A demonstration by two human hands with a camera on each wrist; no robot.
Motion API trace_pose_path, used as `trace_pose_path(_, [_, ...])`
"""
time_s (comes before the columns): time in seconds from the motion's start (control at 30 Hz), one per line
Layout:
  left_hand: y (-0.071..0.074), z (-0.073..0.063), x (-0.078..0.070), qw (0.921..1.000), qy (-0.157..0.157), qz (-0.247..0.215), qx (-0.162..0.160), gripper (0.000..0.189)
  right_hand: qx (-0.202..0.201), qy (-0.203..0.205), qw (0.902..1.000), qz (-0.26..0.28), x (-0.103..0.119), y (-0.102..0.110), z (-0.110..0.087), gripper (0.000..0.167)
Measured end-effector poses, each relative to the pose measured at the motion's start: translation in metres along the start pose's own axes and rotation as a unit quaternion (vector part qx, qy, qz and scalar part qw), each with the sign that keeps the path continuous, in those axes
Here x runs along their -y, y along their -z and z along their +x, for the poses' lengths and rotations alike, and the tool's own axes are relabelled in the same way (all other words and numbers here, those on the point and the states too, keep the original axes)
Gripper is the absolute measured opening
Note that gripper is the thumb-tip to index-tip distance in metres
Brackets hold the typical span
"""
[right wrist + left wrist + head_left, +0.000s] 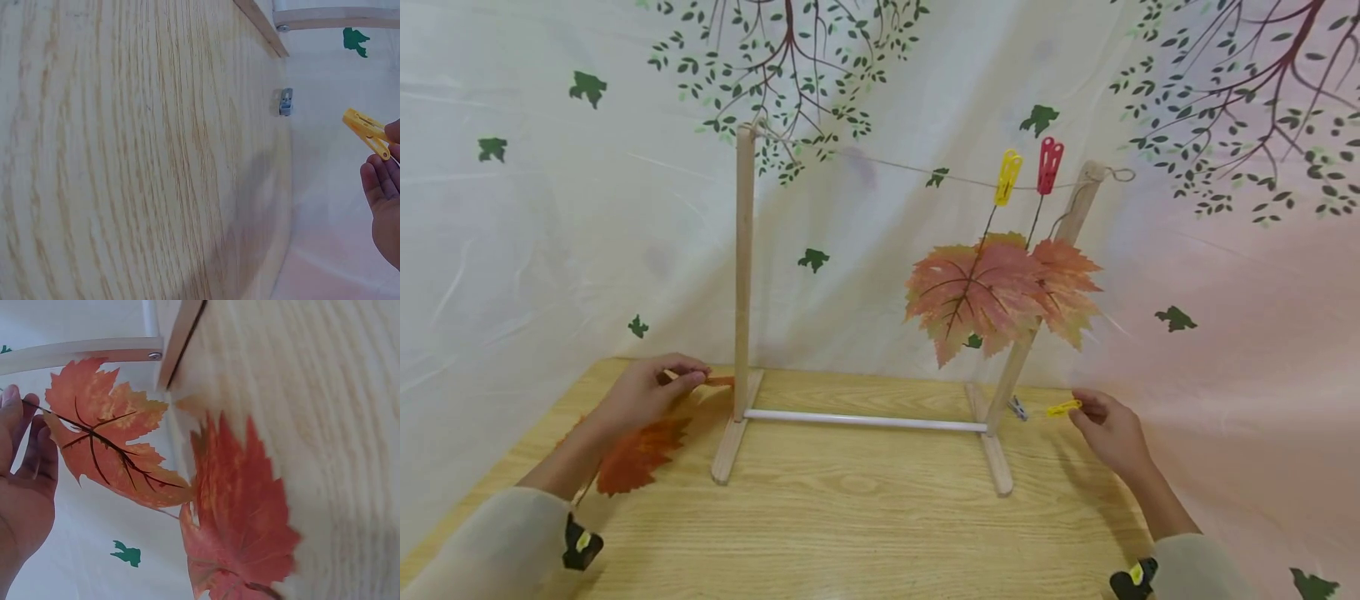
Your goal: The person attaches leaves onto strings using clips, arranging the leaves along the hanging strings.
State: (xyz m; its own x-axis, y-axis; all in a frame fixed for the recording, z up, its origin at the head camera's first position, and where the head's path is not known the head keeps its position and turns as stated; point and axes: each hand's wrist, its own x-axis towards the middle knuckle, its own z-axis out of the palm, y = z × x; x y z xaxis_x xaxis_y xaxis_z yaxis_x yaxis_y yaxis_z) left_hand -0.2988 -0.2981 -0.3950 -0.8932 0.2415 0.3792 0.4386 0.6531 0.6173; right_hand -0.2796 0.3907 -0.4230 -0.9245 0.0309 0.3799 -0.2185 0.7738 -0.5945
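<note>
My left hand [651, 390] pinches the thin dark stem of an orange artificial maple leaf [103, 434], left of the wooden stand's post [743, 275]. Below that wrist, more red-orange leaves [638, 457] lie on the table. My right hand [1112, 429] holds a yellow clothespin [1063, 408] between thumb and fingers, to the right of the stand. On the string [910, 169] between the posts, a yellow clothespin [1008, 177] and a red clothespin [1049, 165] each carry a leaf by its stem; the front leaf [973, 292] overlaps the other leaf [1067, 287].
A grey clothespin [1018, 408] lies on the wooden table [850, 533] beside the right post's foot. A white rod [865, 421] joins the stand's two feet low down. Behind the table hangs a pale cloth [865, 333] printed with branches and green leaves.
</note>
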Motion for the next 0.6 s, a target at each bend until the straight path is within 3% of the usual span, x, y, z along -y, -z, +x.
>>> trace_pose_path(0.13, [0.005,0.002,-0.006,0.9993,0.004,-0.027,-0.026,0.020,-0.008,0.010,0.9998,0.014,0.005,0.002,-0.002,0.040])
trace_pose_path(0.43, [0.010,0.012,-0.008,0.9932,-0.039,-0.049,-0.098,0.019,-0.005,0.031,0.9978,0.059,0.017,0.001,-0.008,0.037])
trace_pose_path(0.6, [0.009,0.018,-0.007,0.9862,-0.018,-0.094,-0.135,0.023,-0.003,0.029,0.9976,0.063,0.020,-0.002,-0.012,0.034])
